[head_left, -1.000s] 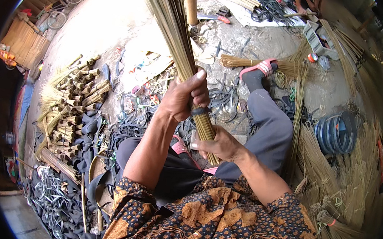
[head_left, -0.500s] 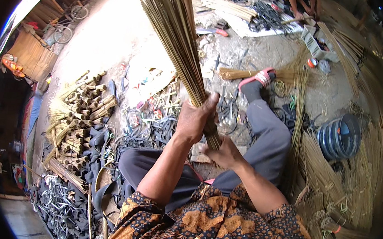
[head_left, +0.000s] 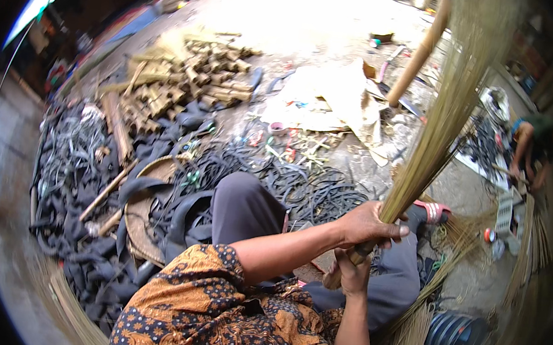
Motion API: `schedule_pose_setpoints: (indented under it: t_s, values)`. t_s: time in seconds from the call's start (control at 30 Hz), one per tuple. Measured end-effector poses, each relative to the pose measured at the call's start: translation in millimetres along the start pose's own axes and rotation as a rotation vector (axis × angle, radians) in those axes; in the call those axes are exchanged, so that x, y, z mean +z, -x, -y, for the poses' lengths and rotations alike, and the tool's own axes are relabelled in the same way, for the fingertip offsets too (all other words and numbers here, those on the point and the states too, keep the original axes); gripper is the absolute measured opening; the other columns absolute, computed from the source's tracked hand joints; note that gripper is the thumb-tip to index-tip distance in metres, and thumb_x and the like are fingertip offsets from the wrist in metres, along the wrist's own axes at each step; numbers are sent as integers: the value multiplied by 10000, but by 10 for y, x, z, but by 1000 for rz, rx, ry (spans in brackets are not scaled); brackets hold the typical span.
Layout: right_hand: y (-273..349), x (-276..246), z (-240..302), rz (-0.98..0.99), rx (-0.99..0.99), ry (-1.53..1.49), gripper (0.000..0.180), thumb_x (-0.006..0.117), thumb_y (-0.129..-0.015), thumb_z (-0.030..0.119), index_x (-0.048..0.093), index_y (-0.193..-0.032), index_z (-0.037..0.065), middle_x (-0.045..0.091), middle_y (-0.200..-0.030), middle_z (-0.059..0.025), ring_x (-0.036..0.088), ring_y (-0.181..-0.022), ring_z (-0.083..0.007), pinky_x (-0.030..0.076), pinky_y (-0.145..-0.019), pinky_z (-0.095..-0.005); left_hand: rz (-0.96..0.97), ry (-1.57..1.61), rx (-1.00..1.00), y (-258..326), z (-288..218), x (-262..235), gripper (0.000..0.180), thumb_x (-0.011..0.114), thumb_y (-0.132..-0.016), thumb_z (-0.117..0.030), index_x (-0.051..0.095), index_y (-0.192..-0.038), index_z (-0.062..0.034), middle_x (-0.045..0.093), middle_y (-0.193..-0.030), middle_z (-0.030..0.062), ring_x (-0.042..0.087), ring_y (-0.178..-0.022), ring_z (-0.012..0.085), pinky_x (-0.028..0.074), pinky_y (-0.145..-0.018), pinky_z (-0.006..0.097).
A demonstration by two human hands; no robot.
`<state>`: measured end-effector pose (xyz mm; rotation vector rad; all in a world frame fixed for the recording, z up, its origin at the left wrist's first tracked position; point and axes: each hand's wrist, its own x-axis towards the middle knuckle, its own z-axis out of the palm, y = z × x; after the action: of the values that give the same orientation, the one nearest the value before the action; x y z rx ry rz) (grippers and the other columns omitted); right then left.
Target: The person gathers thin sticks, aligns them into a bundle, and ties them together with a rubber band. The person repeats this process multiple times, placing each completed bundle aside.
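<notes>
Head view: a long bundle of stiff straw-coloured broom fibres [head_left: 441,122] fans upward (thin, dry strands). Left hand [head_left: 368,226] wraps tightly around its bound neck. Right hand [head_left: 349,272] clamps the stub end just below.

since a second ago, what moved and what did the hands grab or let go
The stick bundle swung from leaning up-left to leaning up-right, and the head view turned left, bringing the black rubber strips to the middle. Nothing was taken or released: the left hand keeps its wrap around the bundle's bound neck, and the right hand still grips just below it. The person remains seated.
</notes>
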<state>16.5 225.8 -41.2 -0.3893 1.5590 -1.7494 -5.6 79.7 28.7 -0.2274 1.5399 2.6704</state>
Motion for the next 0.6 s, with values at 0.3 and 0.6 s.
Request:
schedule_pose_setpoints:
  t_s: [0.3,0.6]
  values:
    - [133,-300,-123,783,178,-504,196,717,-893,173,570,-843,53,533,-625,-68,553,-507,-217,493,-571,-388,380,162,-20,170,-83,-52,413,862,-873,-330,646,-1062,-32,617,-767,36,640,-611,146,531,-550,290]
    - [327,-972,-218,-307,-58,503,685,728,-966,452,532,-1456,16,667,-1321,-145,631,-1219,-249,515,-1031,-379,-329,-342,236,-60,-400,-174,269,780,-947,-310,652,-905,-78,603,-699,4,597,-607,124,494,-587,286]
